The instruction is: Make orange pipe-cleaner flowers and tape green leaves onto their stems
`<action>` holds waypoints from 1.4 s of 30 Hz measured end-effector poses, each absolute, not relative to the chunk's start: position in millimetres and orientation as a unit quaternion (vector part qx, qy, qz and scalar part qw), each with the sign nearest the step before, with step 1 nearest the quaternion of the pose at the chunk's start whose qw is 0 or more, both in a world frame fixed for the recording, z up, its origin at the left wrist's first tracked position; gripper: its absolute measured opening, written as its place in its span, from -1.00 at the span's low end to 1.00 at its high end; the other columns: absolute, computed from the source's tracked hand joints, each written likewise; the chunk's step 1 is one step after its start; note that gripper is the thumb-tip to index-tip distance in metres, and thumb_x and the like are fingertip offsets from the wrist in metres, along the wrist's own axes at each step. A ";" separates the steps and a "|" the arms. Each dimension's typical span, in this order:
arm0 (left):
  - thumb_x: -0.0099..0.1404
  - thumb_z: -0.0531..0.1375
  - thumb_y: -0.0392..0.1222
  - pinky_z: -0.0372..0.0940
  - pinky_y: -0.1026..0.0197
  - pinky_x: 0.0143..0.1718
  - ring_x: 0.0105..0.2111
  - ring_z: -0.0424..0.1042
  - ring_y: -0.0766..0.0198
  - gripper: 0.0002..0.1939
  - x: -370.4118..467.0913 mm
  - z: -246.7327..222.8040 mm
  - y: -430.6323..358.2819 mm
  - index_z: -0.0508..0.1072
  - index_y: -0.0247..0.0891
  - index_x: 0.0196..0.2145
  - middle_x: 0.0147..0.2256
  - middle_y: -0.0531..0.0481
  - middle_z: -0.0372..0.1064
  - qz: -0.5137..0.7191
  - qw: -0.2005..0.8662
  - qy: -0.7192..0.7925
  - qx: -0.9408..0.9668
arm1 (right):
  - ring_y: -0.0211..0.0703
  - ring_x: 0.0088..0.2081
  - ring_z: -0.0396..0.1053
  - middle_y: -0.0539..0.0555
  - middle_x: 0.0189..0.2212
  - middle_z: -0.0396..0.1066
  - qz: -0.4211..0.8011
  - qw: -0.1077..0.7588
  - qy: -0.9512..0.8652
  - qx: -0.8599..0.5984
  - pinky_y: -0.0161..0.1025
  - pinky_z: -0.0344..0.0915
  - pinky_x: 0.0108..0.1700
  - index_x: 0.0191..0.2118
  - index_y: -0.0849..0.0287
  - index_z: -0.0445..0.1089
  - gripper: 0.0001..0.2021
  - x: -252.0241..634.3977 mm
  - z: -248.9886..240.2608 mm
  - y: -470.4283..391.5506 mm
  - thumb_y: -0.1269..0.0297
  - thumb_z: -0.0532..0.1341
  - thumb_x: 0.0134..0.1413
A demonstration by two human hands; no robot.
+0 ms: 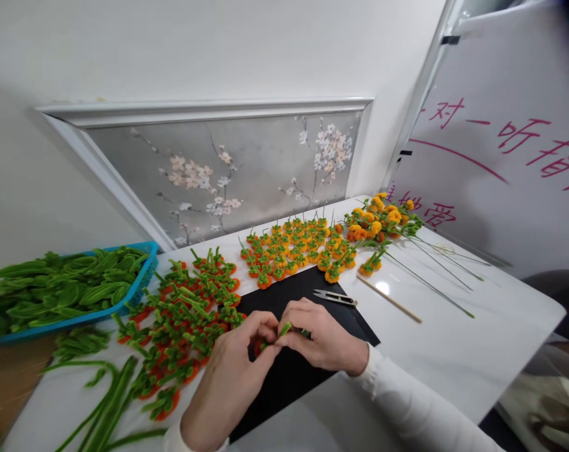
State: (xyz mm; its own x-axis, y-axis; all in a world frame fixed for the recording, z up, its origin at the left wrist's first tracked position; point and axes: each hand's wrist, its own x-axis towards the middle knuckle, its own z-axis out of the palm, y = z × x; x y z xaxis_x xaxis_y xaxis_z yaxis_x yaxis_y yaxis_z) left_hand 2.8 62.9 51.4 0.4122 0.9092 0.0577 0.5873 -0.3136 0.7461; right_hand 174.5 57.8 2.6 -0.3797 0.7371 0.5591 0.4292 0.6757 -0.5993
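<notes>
My left hand (239,367) and my right hand (315,336) meet over a black mat (279,392), fingers closed in a pinch. Between them is a small pipe-cleaner flower; its green tip (285,328) pokes out and a bit of red shows behind the left fingers. Most of it is hidden by my fingers. Just past the right hand, a pair of thread snips (335,297) lies on the mat. Left of my hands stand many orange-red pipe-cleaner flowers (164,402) with green stems pointing up.
Yellow and orange flowers (288,251) stand in rows at the back, beside a heap of finished-looking blooms (382,216). A blue basket (145,270) of green fuzzy leaves sits left, with loose green pipe cleaners (108,408) in front. A thin wooden stick (390,299) and long stems (435,285) lie right.
</notes>
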 end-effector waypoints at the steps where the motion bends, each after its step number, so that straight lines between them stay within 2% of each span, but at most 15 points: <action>1: 0.09 0.17 -0.31 0.24 0.27 -0.37 -0.43 0.39 0.26 -0.88 1.9 50.7 63.7 0.39 -0.14 -0.36 -0.46 0.11 0.40 0.245 0.360 0.480 0.762 | -0.27 -0.35 0.30 0.03 -0.39 0.36 0.183 0.423 -0.815 -0.352 -0.29 0.13 -0.26 -0.36 0.19 0.31 -0.87 175.0 2.9 58.0 0.34 0.10 0.22; 8: 0.04 0.26 -0.29 0.18 0.31 -0.48 -0.55 0.30 0.36 -0.74 -3.0 58.2 69.6 0.29 -0.21 -0.29 -0.57 0.19 0.31 0.195 0.590 0.455 0.638 | -0.26 -0.29 0.33 0.04 -0.36 0.40 0.199 0.430 -0.824 -0.311 -0.25 0.14 -0.17 -0.30 0.17 0.35 -0.87 173.7 5.8 56.7 0.38 0.07 0.24; 12: 0.11 0.25 -0.22 0.16 0.32 -0.48 -0.54 0.29 0.38 -0.68 -7.1 61.2 71.4 0.24 -0.21 -0.20 -0.51 0.15 0.36 0.168 0.664 0.421 0.594 | -0.28 -0.31 0.32 0.03 -0.39 0.39 0.221 0.457 -0.811 -0.291 -0.28 0.16 -0.18 -0.34 0.18 0.36 -0.87 174.1 7.8 56.1 0.36 0.11 0.22; 14: 0.15 0.21 -0.20 0.19 0.30 -0.41 -0.45 0.34 0.34 -0.72 -7.4 62.5 71.0 0.25 -0.21 -0.18 -0.43 0.08 0.41 0.176 0.652 0.415 0.609 | -0.28 -0.32 0.33 0.02 -0.40 0.39 0.227 0.465 -0.804 -0.292 -0.28 0.16 -0.19 -0.36 0.19 0.34 -0.88 174.8 7.4 56.3 0.36 0.12 0.20; 17: 0.13 0.21 -0.23 0.24 0.26 -0.28 -0.29 0.37 0.25 -0.82 -4.7 62.4 68.7 0.33 -0.22 -0.27 -0.35 0.03 0.39 0.226 0.580 0.423 0.659 | -0.27 -0.33 0.33 0.03 -0.39 0.39 0.226 0.468 -0.798 -0.305 -0.28 0.16 -0.21 -0.35 0.19 0.31 -0.91 174.7 5.4 56.4 0.35 0.13 0.18; 19: 0.09 0.22 -0.27 0.26 0.26 -0.31 -0.32 0.37 0.25 -0.83 -2.0 59.3 66.7 0.34 -0.21 -0.32 -0.38 0.06 0.36 0.239 0.544 0.433 0.678 | -0.27 -0.35 0.32 0.03 -0.40 0.38 0.217 0.467 -0.798 -0.313 -0.27 0.15 -0.23 -0.35 0.19 0.30 -0.92 173.4 4.0 55.9 0.34 0.13 0.17; 23: 0.04 0.22 -0.35 0.24 0.29 -0.44 -0.43 0.36 0.28 -0.74 0.1 50.6 64.7 0.34 -0.18 -0.28 -0.46 0.12 0.35 0.207 0.498 0.463 0.703 | -0.27 -0.40 0.27 0.00 -0.48 0.34 0.181 0.447 -0.812 -0.330 -0.26 0.12 -0.25 -0.41 0.18 0.28 -0.88 170.2 2.4 54.8 0.35 0.11 0.16; 27: 0.04 0.19 -0.38 0.24 0.27 -0.38 -0.45 0.36 0.30 -0.69 -3.6 49.0 67.0 0.35 -0.18 -0.22 -0.49 0.16 0.36 0.187 0.451 0.470 0.735 | -0.27 -0.40 0.26 0.00 -0.47 0.33 0.147 0.409 -0.837 -0.334 -0.25 0.11 -0.23 -0.42 0.19 0.29 -0.83 169.5 1.3 56.0 0.31 0.10 0.19; 31: 0.06 0.18 -0.37 0.24 0.25 -0.37 -0.51 0.34 0.31 -0.63 -7.1 52.0 68.7 0.32 -0.18 -0.14 -0.56 0.21 0.31 0.159 0.442 0.470 0.747 | -0.28 -0.34 0.29 0.02 -0.40 0.37 0.141 0.386 -0.856 -0.312 -0.24 0.11 -0.15 -0.38 0.19 0.31 -0.83 170.4 1.4 57.4 0.37 0.05 0.23; 42: 0.11 0.19 -0.30 0.23 0.25 -0.29 -0.44 0.40 0.26 -0.57 -8.9 57.0 69.3 0.29 -0.17 -0.03 -0.53 0.19 0.41 0.129 0.452 0.456 0.756 | -0.27 -0.26 0.33 0.03 -0.33 0.41 0.198 0.394 -0.849 -0.291 -0.25 0.14 -0.11 -0.32 0.18 0.33 -0.88 173.9 5.4 57.2 0.39 0.08 0.22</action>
